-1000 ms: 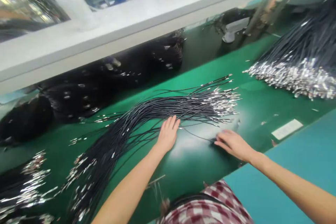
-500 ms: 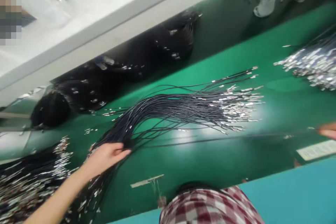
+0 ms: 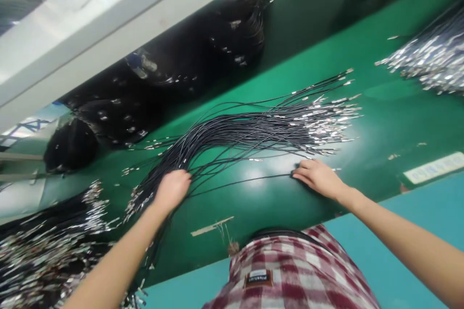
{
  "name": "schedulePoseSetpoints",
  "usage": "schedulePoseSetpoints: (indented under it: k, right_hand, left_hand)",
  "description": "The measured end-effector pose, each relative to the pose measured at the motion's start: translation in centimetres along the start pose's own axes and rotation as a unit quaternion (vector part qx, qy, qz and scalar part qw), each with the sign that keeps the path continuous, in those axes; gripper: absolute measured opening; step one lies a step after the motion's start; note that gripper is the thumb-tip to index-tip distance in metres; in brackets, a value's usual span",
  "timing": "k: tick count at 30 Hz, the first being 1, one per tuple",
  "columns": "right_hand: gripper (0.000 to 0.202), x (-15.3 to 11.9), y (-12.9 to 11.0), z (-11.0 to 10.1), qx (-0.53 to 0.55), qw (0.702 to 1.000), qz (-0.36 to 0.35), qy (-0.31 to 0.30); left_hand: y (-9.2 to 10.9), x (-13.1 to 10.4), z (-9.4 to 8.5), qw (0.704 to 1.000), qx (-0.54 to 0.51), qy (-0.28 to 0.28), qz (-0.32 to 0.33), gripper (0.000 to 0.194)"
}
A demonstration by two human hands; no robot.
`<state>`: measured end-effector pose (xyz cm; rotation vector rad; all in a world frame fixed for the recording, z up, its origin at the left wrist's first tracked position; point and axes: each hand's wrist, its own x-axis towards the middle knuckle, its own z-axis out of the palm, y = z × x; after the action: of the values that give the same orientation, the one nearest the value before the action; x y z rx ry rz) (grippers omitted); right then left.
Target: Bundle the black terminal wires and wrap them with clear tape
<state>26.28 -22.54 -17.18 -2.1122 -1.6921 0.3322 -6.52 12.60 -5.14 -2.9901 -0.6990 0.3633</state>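
A bundle of thin black cables (image 3: 232, 128) with silvery metal ends lies bent across the green tabletop. At its lower-left bend, my left hand (image 3: 173, 189) is closed over cables, its fingertips partly hidden. A single black cable (image 3: 242, 183) runs from there to the right, apart from the bundle. My right hand (image 3: 319, 178) pinches that cable near its right end, below the bundle's metal ends. A light tip sticks out just beyond the right-hand fingers.
Another pile of black cables (image 3: 47, 246) fills the lower left. More metal-ended cables (image 3: 435, 65) lie at the right edge. Dark coiled bundles (image 3: 203, 63) sit under a white shelf (image 3: 119, 24). A pale label strip (image 3: 435, 168) is stuck near the table's front edge.
My right hand has come in from the right edge to the middle, still at the single cable. My left hand stays at the bundle's bend. The view has shifted slightly.
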Motion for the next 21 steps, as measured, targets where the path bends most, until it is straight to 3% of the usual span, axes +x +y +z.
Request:
schedulePoseSetpoints:
  k: [2, 4, 5, 7, 9, 13, 15, 17, 21]
  right_hand:
    - [0.050, -1.2, 0.0, 0.9, -0.017, 1.000, 0.011, -0.005]
    - [0.046, -2.5, -0.4, 1.2, -0.029, 0.999, 0.016, -0.009]
    - [0.043, -2.9, -0.6, 1.2, -0.032, 0.999, 0.018, -0.011]
    - [0.038, -3.3, -1.0, 1.3, -0.031, 0.999, 0.029, -0.008]
    - [0.032, -3.1, -1.4, 1.5, -0.019, 0.999, 0.042, 0.002]
    - [0.028, -3.4, -2.5, 2.0, 0.028, 0.994, 0.079, 0.067]
    - [0.030, -4.9, -3.4, 2.2, 0.076, 0.987, 0.102, 0.100]
    - [0.028, -7.1, -4.3, 2.6, 0.139, 0.978, 0.115, 0.104]
    - [0.023, -10.9, -5.1, 3.2, 0.247, 0.958, 0.133, 0.063]
  left_hand:
    - [7.2, 5.0, 3.6, 0.988, -0.053, 0.015, 0.144, 0.020]
    - [13.1, 9.0, 5.9, 0.980, -0.061, 0.040, 0.184, 0.024]
    - [15.1, 10.5, 6.6, 0.982, -0.050, 0.047, 0.176, 0.023]
    - [16.9, 12.6, 7.2, 0.987, -0.028, 0.056, 0.151, 0.021]
    - [16.6, 13.6, 7.0, 0.988, -0.018, 0.056, 0.146, 0.022]
    - [15.2, 13.7, 5.3, 0.985, -0.009, 0.046, 0.167, 0.021]
    - [16.3, 13.0, 4.4, 0.983, -0.014, 0.054, 0.176, 0.022]
    - [19.5, 12.1, 4.0, 0.978, -0.046, 0.071, 0.191, 0.023]
    - [29.7, 11.3, 4.9, 0.960, -0.152, 0.058, 0.228, 0.019]
